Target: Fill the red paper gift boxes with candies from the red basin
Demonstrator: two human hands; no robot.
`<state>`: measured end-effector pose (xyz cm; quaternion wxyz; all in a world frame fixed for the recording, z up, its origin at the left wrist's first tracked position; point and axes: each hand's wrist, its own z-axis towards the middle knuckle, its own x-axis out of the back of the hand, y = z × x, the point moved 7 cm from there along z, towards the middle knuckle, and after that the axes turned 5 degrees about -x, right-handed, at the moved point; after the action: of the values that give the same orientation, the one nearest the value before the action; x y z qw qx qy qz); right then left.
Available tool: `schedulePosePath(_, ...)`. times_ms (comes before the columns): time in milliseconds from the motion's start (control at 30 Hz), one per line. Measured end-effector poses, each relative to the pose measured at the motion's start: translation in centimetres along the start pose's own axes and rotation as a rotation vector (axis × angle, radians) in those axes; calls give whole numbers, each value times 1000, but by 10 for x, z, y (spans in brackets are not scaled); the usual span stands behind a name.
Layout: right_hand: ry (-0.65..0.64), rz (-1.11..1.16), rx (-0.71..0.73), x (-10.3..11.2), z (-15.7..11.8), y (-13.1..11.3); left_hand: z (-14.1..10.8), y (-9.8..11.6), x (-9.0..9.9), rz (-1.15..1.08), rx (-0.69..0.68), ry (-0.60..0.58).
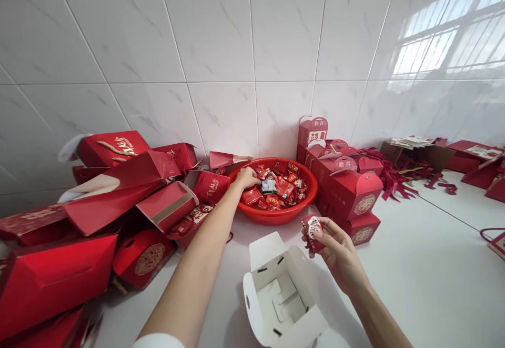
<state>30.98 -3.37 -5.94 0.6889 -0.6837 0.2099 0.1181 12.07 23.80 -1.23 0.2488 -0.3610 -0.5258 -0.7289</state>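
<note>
My left hand (247, 178) reaches into the left side of a red plastic basin (252, 215) full of wrapped candies (284, 187). Its fingers are curled down among the wrappers; what they grip is hidden. In my right hand (335, 248), a red candy packet (314, 228) with a white label is pinched between thumb and fingers. That hand is just right of an open box (258, 279), white inside, with its flaps folded outward. No candy shows in the box, which stands in front of the basin.
Red gift boxes (118, 195) lie in a jumbled heap on the left. Closed red boxes (357, 190) are stacked right of the basin. Beyond them lie dark red ribbons (390, 174) and more red boxes (473, 156). A tiled wall (221, 111) backs the white table (430, 269).
</note>
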Motion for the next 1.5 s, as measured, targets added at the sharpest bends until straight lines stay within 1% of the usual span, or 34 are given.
schedulePosePath(133,-1,4,-11,1,1,4,-5,13,13,-242,-46,177)
schedulePosePath(200,-8,10,-20,-1,1,7,-9,21,17,-372,-90,231)
schedulePosePath(233,-12,12,-27,-2,1,8,-11,25,18,-430,-113,238)
schedulePosePath(300,-23,9,-46,-4,1,11,-16,30,18,-525,-144,215)
schedulePosePath(367,-32,2,-62,-5,1,13,-22,33,16,-591,-157,165)
schedulePosePath(500,-19,7,-73,-1,1,14,-29,35,8,-646,-157,47)
schedulePosePath(600,-6,25,-85,3,2,17,-31,35,1,-614,-140,-12)
schedulePosePath(733,-11,28,-94,4,2,18,-27,29,-6,-486,-113,6)
schedulePosePath(800,-5,28,-94,5,2,17,-23,23,-7,-385,-88,15)
schedulePosePath(867,6,23,-93,6,1,16,-18,17,-9,-273,-55,-1)
schedulePosePath(1067,14,14,-97,8,1,15,-3,-1,-9,12,75,-130)
schedulePosePath(1167,19,23,-103,8,1,16,1,-6,-11,100,117,-186)
schedulePosePath(1267,21,30,-111,7,1,16,1,-9,-15,158,146,-213)
schedulePosePath(1400,14,36,-117,6,0,15,-3,-15,-15,165,184,-191)
schedulePosePath(1500,10,33,-118,6,-1,15,-6,-18,-11,101,185,-121)
